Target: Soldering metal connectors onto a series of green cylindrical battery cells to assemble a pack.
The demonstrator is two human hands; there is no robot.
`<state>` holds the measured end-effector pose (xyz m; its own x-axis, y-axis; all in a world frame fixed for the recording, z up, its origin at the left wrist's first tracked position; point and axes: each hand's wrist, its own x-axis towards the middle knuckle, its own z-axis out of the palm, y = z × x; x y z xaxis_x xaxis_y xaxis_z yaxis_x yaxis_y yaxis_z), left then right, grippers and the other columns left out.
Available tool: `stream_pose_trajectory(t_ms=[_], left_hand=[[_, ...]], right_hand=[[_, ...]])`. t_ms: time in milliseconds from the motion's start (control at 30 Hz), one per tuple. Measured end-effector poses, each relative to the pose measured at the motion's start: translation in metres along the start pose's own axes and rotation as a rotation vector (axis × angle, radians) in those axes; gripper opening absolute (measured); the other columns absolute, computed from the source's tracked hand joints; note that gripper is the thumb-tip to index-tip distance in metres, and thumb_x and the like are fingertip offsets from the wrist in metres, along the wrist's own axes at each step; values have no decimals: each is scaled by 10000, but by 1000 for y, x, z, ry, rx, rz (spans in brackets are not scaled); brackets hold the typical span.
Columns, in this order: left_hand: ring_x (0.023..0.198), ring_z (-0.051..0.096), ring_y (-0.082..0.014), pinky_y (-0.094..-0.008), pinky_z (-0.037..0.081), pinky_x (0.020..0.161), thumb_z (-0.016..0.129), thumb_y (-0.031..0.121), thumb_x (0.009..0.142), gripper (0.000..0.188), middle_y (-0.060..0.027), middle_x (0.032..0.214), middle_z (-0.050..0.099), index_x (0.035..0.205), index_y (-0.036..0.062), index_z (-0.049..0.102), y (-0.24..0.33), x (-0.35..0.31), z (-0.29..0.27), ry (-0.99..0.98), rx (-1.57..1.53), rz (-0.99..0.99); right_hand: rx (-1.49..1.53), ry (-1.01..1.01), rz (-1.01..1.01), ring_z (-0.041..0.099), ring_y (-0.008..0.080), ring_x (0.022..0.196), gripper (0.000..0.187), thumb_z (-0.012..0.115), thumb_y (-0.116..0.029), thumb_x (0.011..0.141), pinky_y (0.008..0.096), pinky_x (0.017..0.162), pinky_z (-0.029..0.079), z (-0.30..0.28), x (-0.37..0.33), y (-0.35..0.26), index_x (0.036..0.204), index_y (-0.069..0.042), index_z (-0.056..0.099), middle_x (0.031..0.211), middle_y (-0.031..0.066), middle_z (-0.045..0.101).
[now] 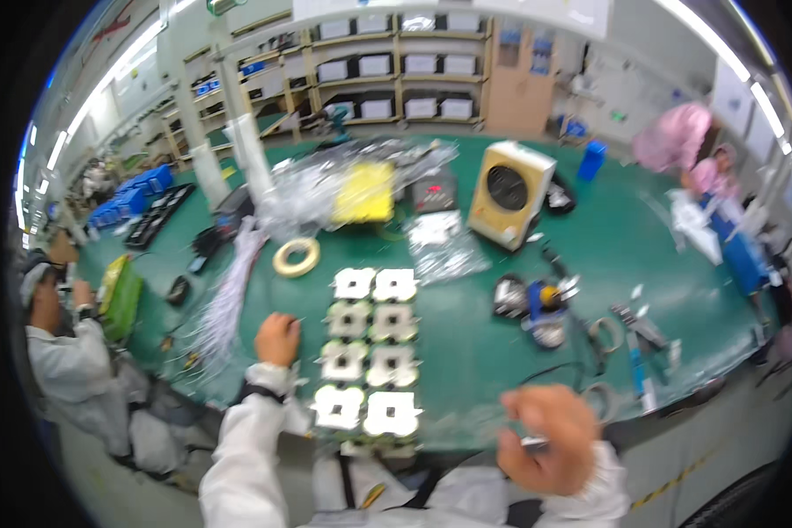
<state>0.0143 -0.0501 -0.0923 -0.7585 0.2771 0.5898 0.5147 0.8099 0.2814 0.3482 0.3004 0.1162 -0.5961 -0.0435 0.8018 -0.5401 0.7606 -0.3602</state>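
White square parts with dark square openings (392,365) lie in two columns on the green table in front of me. Just left of these columns my left hand (278,341) rests with its fingers curled closed; whatever is in them, if anything, is hidden. My right hand (554,440) hovers at the table's near edge, to the right of the parts, and is smeared by motion. Its thumb and index finger stand apart, and I see nothing held between them. Neither hand visibly touches the white parts.
A roll of tape (296,257) and a bundle of white wires (229,304) lie to the left. Farther back stand a boxy fan (511,194) and a red-lit device (435,192). Tools (640,327) lie at right. A co-worker (79,361) sits at left.
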Motion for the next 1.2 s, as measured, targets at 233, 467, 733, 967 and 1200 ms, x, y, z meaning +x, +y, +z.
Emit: stream_pose_trajectory(t_ms=[233,467,733,967,1200], left_hand=[[886,652,-339,-458,527,761,642,98,851,278,-110,906,645,1120,108,711,5,-1,0,-3,-11,-60],[875,655,-329,-457,527,762,632,86,855,328,-103,921,661,1180,89,676,8,-10,-9,14,-63,-152],[766,667,-297,-401,530,720,649,71,856,333,-125,905,673,1188,66,678,1,-13,-12,86,-84,-130],[799,656,-346,-464,519,740,640,87,868,314,-162,903,673,1177,43,681,-7,-13,0,19,-140,-140],[784,652,-321,-424,521,720,638,44,871,267,-139,852,643,1134,39,680,16,-18,-21,101,-181,-128]], right_hand=[[-371,-30,-255,563,197,569,290,803,-40,763,290,523,454,-6,59,-91,1046,-43,737,793,84,652],[-346,-32,-419,502,175,504,189,778,8,727,254,435,379,3,40,-94,902,-59,760,734,91,633],[-488,-37,-494,498,176,497,138,767,-75,762,250,411,354,12,51,-105,900,-81,767,747,99,646],[-328,-227,-494,621,218,786,347,689,-48,772,299,610,478,31,53,-103,1116,-86,705,1004,132,670],[23,-146,-11,640,177,724,143,673,-131,927,329,631,515,48,72,48,1028,-37,710,854,88,663]])
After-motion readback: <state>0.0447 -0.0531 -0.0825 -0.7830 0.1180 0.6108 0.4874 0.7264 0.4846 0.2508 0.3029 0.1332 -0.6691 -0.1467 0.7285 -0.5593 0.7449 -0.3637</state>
